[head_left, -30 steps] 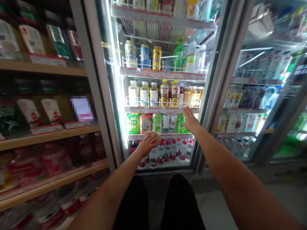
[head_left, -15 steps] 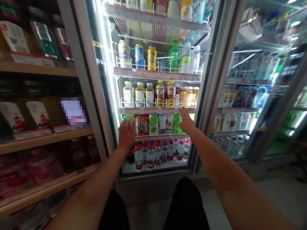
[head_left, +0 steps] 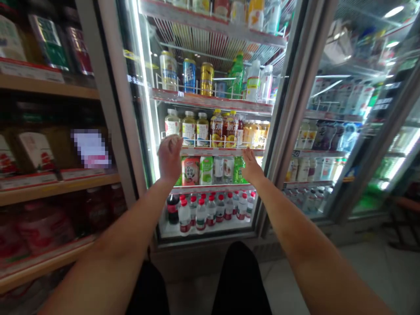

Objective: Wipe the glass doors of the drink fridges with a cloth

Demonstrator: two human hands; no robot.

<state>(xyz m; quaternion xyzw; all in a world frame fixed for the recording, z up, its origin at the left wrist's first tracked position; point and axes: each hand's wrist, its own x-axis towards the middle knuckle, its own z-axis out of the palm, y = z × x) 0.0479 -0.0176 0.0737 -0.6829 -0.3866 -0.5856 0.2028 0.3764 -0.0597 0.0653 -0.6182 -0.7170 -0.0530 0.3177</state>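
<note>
I face an open drinks cooler (head_left: pixel 210 103). My left hand (head_left: pixel 169 156) is raised at the left end of the middle shelves, its back toward me and its fingers curled by the white wire rail under the pale bottles (head_left: pixel 183 127). What the fingers hold, if anything, is hidden. My right hand (head_left: pixel 251 166) reaches to the right end of the same shelf level with fingers stretched out, beside a green bottle (head_left: pixel 239 169) and just under the shelf's price strip (head_left: pixel 216 151). Between my hands stand an orange-red carton (head_left: pixel 190 171) and other small drinks.
Red-capped water bottles (head_left: pixel 210 210) and a dark cola bottle (head_left: pixel 172 209) fill the bottom shelf. Cans (head_left: pixel 189 75) stand higher up. Wooden shelves (head_left: pixel 55 188) with packaged goods are on the left. Closed glass cooler doors (head_left: pixel 344 131) run to the right. My dark-trousered knees (head_left: pixel 236 280) are below.
My left hand rose from the lower shelf, past the green carton, up to the wire rail of the shelf above. My right hand stayed by the green bottle. The view shifted slightly right.
</note>
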